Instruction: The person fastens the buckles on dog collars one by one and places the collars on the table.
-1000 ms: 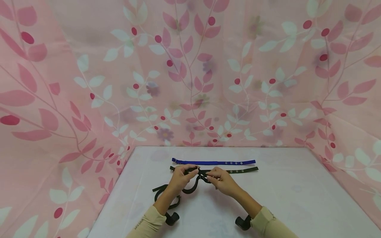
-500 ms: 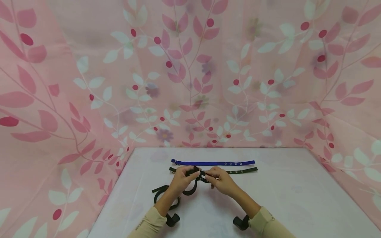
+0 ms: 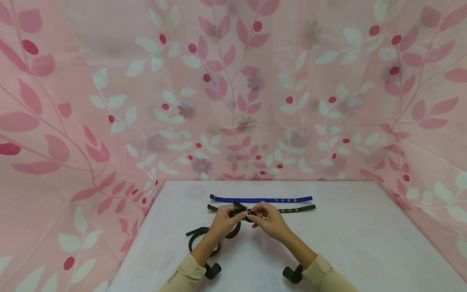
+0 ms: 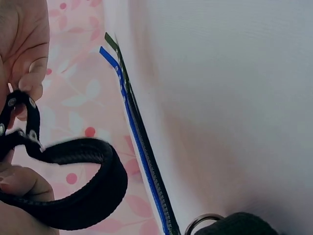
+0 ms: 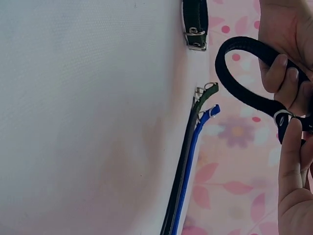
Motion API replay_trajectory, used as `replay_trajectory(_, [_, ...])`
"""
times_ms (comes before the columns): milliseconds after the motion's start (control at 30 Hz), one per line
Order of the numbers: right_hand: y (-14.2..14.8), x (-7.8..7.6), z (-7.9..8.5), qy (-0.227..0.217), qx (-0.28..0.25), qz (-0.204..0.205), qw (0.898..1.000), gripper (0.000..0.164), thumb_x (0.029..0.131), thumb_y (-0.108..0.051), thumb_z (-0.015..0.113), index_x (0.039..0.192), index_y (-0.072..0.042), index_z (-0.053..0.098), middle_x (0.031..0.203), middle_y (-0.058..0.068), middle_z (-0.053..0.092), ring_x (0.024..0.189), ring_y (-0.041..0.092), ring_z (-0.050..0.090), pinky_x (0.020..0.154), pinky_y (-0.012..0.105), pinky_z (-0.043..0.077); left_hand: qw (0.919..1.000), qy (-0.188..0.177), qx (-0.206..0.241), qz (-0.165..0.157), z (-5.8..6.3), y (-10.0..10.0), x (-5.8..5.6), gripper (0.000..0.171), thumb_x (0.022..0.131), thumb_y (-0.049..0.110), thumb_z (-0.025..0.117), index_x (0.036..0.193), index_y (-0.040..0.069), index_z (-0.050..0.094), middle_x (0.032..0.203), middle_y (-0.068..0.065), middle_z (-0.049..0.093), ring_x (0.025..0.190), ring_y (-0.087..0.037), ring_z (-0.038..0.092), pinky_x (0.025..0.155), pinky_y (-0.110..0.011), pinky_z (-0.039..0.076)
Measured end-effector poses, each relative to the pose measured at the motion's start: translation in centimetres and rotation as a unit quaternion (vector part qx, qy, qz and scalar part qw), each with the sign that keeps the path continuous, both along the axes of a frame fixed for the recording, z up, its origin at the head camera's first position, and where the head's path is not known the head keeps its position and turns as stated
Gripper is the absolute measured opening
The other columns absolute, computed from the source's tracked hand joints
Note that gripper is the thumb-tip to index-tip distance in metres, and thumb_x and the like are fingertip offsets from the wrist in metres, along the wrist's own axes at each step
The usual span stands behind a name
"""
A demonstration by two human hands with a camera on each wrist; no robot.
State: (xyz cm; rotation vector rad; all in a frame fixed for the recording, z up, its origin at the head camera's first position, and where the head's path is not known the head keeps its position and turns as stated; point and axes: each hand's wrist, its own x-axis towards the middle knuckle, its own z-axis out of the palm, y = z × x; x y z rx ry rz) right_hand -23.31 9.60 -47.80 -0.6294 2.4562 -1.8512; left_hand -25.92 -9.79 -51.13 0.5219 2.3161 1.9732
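Note:
Over the table's middle, both hands hold one dark collar bent into a loop (image 3: 233, 231). My left hand (image 3: 221, 223) pinches it near the metal buckle, and a strap end (image 3: 238, 205) sticks up beside its fingertips. My right hand (image 3: 271, 224) pinches the strap close by, its thumb almost against the left thumb. In the left wrist view the collar (image 4: 117, 181) shows a wide padded band, with metal eyelets on its strap end. A metal ring and buckle (image 5: 282, 117) show in the right wrist view, partly covered by fingers.
Behind the hands, a blue collar (image 3: 255, 200) and a dark green collar (image 3: 304, 208) lie straight, side by side. Another dark collar (image 3: 191, 243), looped, lies left, partly behind the left forearm. The white table (image 3: 346, 243) meets a pink leaf-patterned curtain (image 3: 233, 81).
The right hand has shifted left, bringing the fingertips of both hands together. A strap end now stands up above the left fingers, and less of the hanging loop shows.

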Motion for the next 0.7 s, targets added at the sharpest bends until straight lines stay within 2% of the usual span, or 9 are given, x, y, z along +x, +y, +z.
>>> replay_trajectory(133, [-0.33,0.41,0.54,0.025,-0.025,-0.006,0.999,0.02,0.089,0.006,0.067,0.107,0.011,0.061,0.098,0.025,0.06,0.082,0.043,0.068,0.073,0.033,0.06,0.9996,0.01,0.013,0.022,0.31,-0.03,-0.2,0.03,0.093,0.023,0.07,0.116,0.005,0.071,0.115,-0.01,0.071,0.106,-0.013,0.061,0.093,-0.028,0.049])
replay_trajectory(233, [-0.65,0.5,0.34,0.065,-0.031,-0.03,0.997,0.021,0.087,0.009,0.067,0.108,0.011,0.064,0.1,0.024,0.058,0.084,0.041,0.068,0.073,0.029,0.06,0.9992,-0.002,0.031,0.026,0.51,-0.09,-0.3,0.033,0.093,0.024,0.07,0.118,0.003,0.07,0.101,-0.006,0.069,0.081,-0.008,0.056,0.07,-0.022,0.046])
replay_trajectory(367, [-0.9,0.69,-0.01,0.126,-0.01,-0.071,0.989,0.021,0.085,0.009,0.07,0.106,0.007,0.068,0.094,0.02,0.062,0.077,0.031,0.066,0.067,0.023,0.057,0.9984,-0.035,0.04,0.018,0.66,-0.19,-0.17,0.033,0.094,0.024,0.069,0.118,0.001,0.069,0.076,0.001,0.054,0.053,-0.007,0.035,0.047,-0.021,0.029])
replay_trajectory(500, [-0.93,0.88,-0.19,0.166,0.001,-0.075,0.983,0.019,0.084,0.009,0.07,0.103,0.006,0.068,0.092,0.019,0.068,0.075,0.028,0.065,0.068,0.025,0.057,0.9977,-0.049,0.047,0.001,0.7,-0.44,0.07,0.034,0.095,0.022,0.068,0.119,-0.001,0.068,0.069,0.002,0.052,0.046,-0.006,0.03,0.043,-0.021,0.026])
replay_trajectory(600, [-0.87,0.81,-0.23,0.169,-0.008,-0.062,0.984,0.018,0.086,0.01,0.068,0.104,0.006,0.069,0.095,0.018,0.068,0.082,0.028,0.066,0.074,0.024,0.058,0.9971,-0.054,0.051,-0.018,0.72,-0.67,0.13,0.032,0.095,0.022,0.067,0.119,0.0,0.069,0.07,-0.001,0.056,0.045,-0.006,0.03,0.043,-0.021,0.026])
replay_trajectory(700, [-0.87,0.74,-0.1,0.152,-0.021,-0.054,0.987,0.019,0.088,0.009,0.066,0.106,0.005,0.071,0.099,0.018,0.063,0.085,0.026,0.064,0.075,0.02,0.056,0.9964,-0.061,0.052,-0.028,0.8,-0.83,0.11,0.03,0.095,0.024,0.068,0.117,0.003,0.07,0.071,-0.002,0.056,0.046,-0.007,0.033,0.045,-0.022,0.027])
